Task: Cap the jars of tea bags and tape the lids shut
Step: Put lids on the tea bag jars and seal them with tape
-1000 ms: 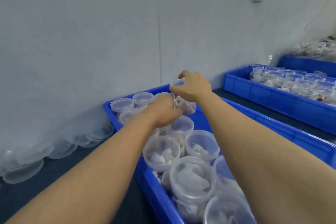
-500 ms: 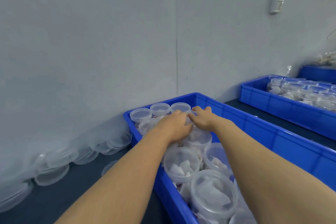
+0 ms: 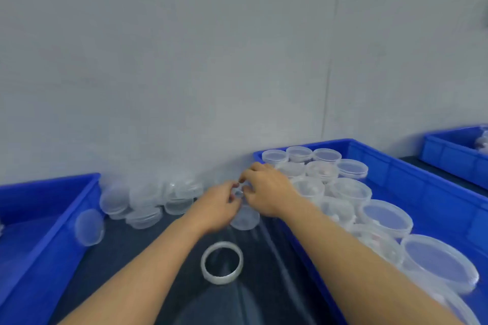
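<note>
Hands at the lid pile, beside the jar bin.
Left hand (image 3: 216, 208) and right hand (image 3: 266, 194) curled together over a lid (image 3: 245, 217) on the counter (image 3: 264, 285); exact grip blurred. Jars (image 3: 351, 190) in blue bin (image 3: 412, 179); tape (image 3: 221, 262) nearer. No legible writing.

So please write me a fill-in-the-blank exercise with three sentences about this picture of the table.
The roll of tape lies on the dark ____.
The capped jars stand in a ____ crate.
The loose lids are piled against the ____.

Missing words: table; blue; wall
</note>
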